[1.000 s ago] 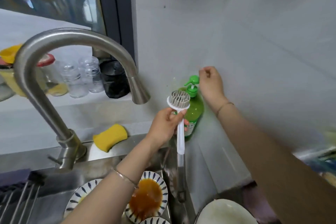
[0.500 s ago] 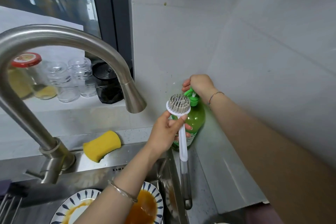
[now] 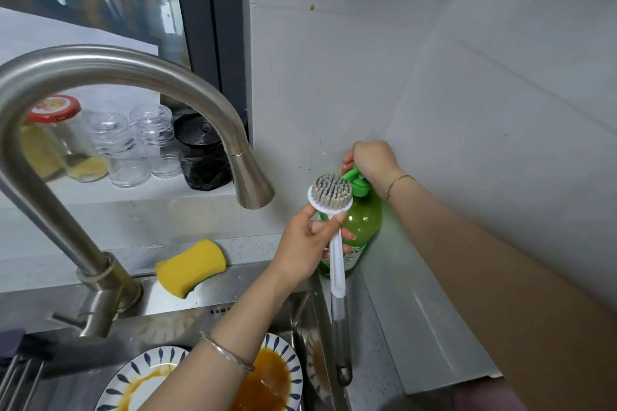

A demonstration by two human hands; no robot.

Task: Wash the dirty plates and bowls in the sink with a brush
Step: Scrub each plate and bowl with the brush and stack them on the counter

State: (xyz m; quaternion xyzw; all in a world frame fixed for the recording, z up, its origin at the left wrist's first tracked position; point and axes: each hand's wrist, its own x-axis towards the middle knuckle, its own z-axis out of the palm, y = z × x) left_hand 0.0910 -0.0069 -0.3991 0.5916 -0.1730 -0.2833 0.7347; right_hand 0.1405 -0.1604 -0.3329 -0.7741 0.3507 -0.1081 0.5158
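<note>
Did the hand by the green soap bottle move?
Yes. The right hand came down onto the pump of the bottle; a second ago it was beside the pump, to its right.

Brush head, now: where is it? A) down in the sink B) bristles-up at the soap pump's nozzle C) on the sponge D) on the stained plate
B: the left hand holds the brush bristles-up right beside the green soap pump nozzle, and the right hand grips the pump top.
</note>
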